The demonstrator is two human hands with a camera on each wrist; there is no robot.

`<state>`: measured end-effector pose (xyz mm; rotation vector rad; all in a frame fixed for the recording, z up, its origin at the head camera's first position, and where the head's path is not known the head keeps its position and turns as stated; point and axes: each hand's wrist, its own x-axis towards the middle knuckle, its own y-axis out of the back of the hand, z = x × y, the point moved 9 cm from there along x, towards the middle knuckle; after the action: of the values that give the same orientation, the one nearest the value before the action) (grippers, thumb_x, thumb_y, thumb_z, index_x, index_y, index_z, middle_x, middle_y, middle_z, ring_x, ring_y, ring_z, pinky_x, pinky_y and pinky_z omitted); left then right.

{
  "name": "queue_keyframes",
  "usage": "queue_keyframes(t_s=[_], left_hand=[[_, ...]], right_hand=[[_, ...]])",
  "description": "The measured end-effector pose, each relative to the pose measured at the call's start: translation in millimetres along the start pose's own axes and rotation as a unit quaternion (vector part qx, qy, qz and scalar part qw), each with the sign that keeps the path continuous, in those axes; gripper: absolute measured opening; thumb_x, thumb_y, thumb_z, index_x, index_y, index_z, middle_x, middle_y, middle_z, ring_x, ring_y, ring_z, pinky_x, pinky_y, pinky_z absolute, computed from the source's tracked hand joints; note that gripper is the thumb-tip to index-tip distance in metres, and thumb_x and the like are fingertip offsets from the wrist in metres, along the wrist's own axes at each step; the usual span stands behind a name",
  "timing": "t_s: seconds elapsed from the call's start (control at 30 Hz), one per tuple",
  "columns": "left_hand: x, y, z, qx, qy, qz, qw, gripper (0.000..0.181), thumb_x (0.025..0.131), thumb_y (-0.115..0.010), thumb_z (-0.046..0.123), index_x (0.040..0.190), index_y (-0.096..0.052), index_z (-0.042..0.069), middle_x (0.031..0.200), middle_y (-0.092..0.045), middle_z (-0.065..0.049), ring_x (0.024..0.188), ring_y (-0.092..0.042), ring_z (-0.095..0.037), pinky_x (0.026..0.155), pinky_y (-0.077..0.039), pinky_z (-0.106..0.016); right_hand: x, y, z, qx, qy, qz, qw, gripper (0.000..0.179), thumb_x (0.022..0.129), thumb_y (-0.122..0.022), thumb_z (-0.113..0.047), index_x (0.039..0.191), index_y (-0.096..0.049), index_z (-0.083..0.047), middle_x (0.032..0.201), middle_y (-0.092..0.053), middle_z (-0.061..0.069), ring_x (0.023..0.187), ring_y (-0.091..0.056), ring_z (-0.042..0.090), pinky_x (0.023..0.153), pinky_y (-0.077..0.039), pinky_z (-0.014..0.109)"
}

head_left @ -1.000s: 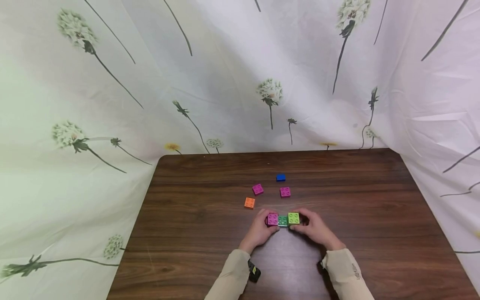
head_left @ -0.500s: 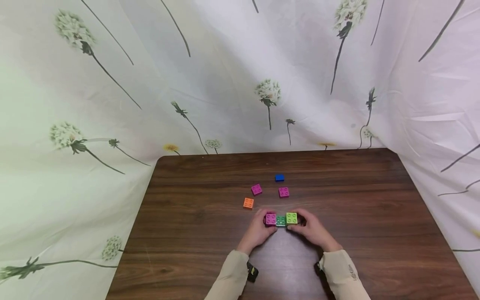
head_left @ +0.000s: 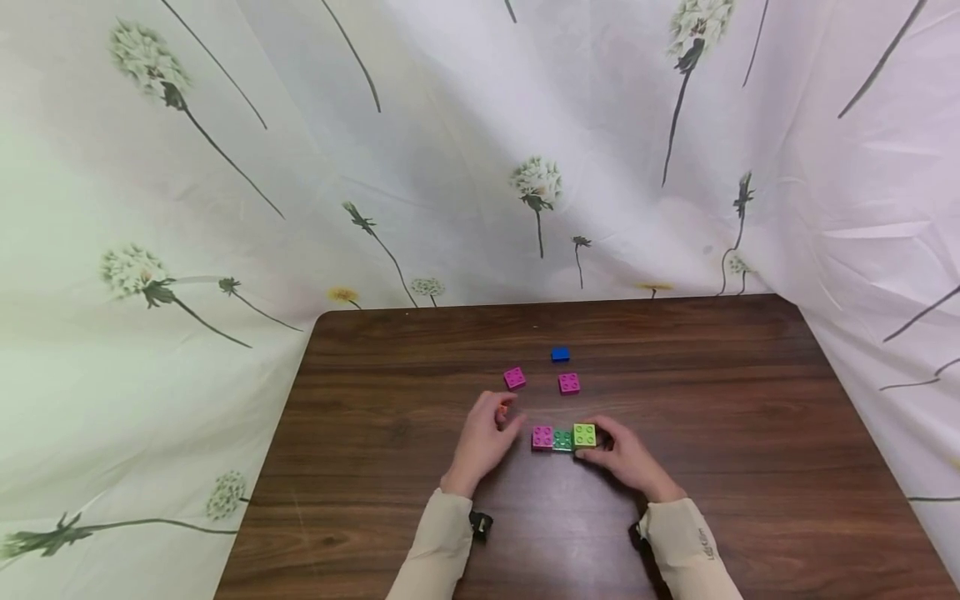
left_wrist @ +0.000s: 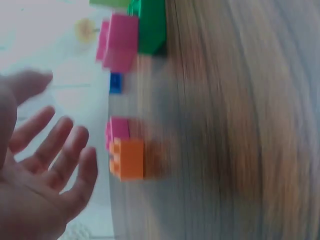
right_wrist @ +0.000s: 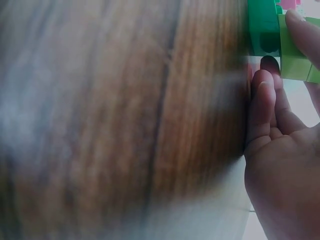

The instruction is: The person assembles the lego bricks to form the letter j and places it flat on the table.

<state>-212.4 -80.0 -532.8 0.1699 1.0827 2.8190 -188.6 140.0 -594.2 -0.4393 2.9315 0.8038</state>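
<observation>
A toy brick assembly rests on the table [head_left: 360,467] before me. In it a green brick [head_left: 562,440] carries a pink brick [head_left: 542,438] on its left end and a lime green brick [head_left: 585,435] on its right. My right hand [head_left: 628,458] pinches the lime green brick between thumb and fingers. My left hand [head_left: 478,442] is off the assembly, fingers relaxed and spread, over the orange brick [left_wrist: 131,159]. The head view hides most of that brick behind the fingers; the left wrist view shows a gap between it and the fingers.
Behind the hands lie two magenta bricks, a left one [head_left: 514,378] and a right one [head_left: 569,383]. A blue brick [head_left: 560,354] sits farther back. Past the table's back edge hangs a cloth [head_left: 465,208] printed with dandelions.
My left hand has let go of the pink brick and moved left and away from me, to the orange brick. The right hand keeps its hold on the lime green brick.
</observation>
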Motion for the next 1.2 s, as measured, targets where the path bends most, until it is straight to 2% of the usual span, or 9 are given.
queue_keyframes(t_s=[0.07, 0.17, 0.27, 0.4, 0.57, 0.73, 0.93, 1.2], left_hand=[[3.5, 9.9, -9.3, 0.005, 0.01, 0.032, 0.9994, 0.032, 0.088, -0.07, 0.019, 0.117, -0.063, 0.008, 0.099, -0.06, -0.012, 0.083, -0.054, -0.018, 0.07, -0.043, -0.025], [6.8, 17.5, -24.1, 0.008, 0.035, 0.046, 0.9983, 0.031, 0.087, -0.07, 0.015, 0.117, -0.063, 0.008, 0.104, -0.06, -0.011, 0.088, -0.056, -0.022, 0.073, -0.045, -0.028], [9.4, 17.3, -36.3, -0.003, 0.059, 0.031, 0.9977, 0.036, 0.086, -0.071, 0.012, 0.12, -0.061, 0.008, 0.111, -0.059, -0.012, 0.093, -0.056, -0.025, 0.079, -0.046, -0.033], [11.5, 10.0, -45.8, -0.009, 0.077, -0.004, 0.997, 0.047, 0.084, -0.072, 0.009, 0.128, -0.056, 0.008, 0.121, -0.053, -0.012, 0.1, -0.055, -0.024, 0.087, -0.047, -0.038], [13.6, -0.8, -49.6, -0.015, 0.089, -0.039, 0.9951, 0.058, 0.083, -0.071, 0.005, 0.137, -0.049, 0.009, 0.132, -0.043, -0.013, 0.104, -0.053, -0.025, 0.09, -0.047, -0.04], [15.1, -7.5, -49.8, 0.0, 0.091, -0.061, 0.994, 0.059, 0.084, -0.07, 0.004, 0.138, -0.048, 0.01, 0.135, -0.041, -0.016, 0.111, -0.051, -0.027, 0.096, -0.045, -0.046], [16.8, -12.9, -53.2, 0.009, 0.109, -0.086, 0.9903, 0.059, 0.086, -0.07, 0.008, 0.14, -0.047, 0.015, 0.137, -0.036, -0.015, 0.121, -0.046, -0.032, 0.102, -0.042, -0.05], [18.1, -12.2, -50.8, 0.008, 0.11, -0.093, 0.9896, 0.051, 0.087, -0.069, 0.01, 0.134, -0.053, 0.017, 0.136, -0.033, -0.015, 0.125, -0.043, -0.036, 0.104, -0.039, -0.054]], right_hand=[[0.2, -1, 0, 0.001, 0.002, 0.0, 1.0, 0.037, 0.082, -0.076, -0.021, 0.116, -0.062, -0.018, 0.102, -0.061, 0.001, 0.088, -0.052, 0.016, 0.074, -0.043, 0.027], [0.6, -1, 1, 0.003, 0.002, 0.0, 1.0, 0.037, 0.081, -0.077, -0.021, 0.115, -0.062, -0.019, 0.102, -0.062, 0.001, 0.088, -0.053, 0.015, 0.075, -0.043, 0.027], [1.1, 0, 1, 0.003, 0.002, 0.001, 1.0, 0.037, 0.081, -0.077, -0.022, 0.115, -0.063, -0.019, 0.101, -0.062, 0.0, 0.088, -0.053, 0.016, 0.075, -0.043, 0.028], [1.7, 0, 1, 0.003, 0.003, 0.0, 1.0, 0.036, 0.081, -0.077, -0.023, 0.114, -0.063, -0.019, 0.1, -0.061, 0.0, 0.088, -0.053, 0.016, 0.075, -0.043, 0.028], [1.6, 0, 2, 0.004, -0.001, 0.002, 1.0, 0.036, 0.081, -0.077, -0.023, 0.114, -0.063, -0.02, 0.1, -0.062, 0.0, 0.088, -0.053, 0.016, 0.075, -0.043, 0.029], [1.0, -1, 5, 0.008, -0.011, 0.002, 0.9999, 0.037, 0.08, -0.078, -0.023, 0.115, -0.063, -0.021, 0.102, -0.062, 0.0, 0.09, -0.053, 0.017, 0.077, -0.043, 0.032], [0.8, -2, 6, 0.006, -0.012, 0.0, 0.9999, 0.038, 0.081, -0.077, -0.023, 0.116, -0.062, -0.02, 0.103, -0.062, 0.0, 0.092, -0.054, 0.016, 0.078, -0.043, 0.032], [-0.2, -2, 5, 0.002, -0.017, -0.001, 0.9999, 0.04, 0.081, -0.077, -0.023, 0.118, -0.062, -0.019, 0.104, -0.062, 0.0, 0.091, -0.053, 0.016, 0.077, -0.043, 0.03]])
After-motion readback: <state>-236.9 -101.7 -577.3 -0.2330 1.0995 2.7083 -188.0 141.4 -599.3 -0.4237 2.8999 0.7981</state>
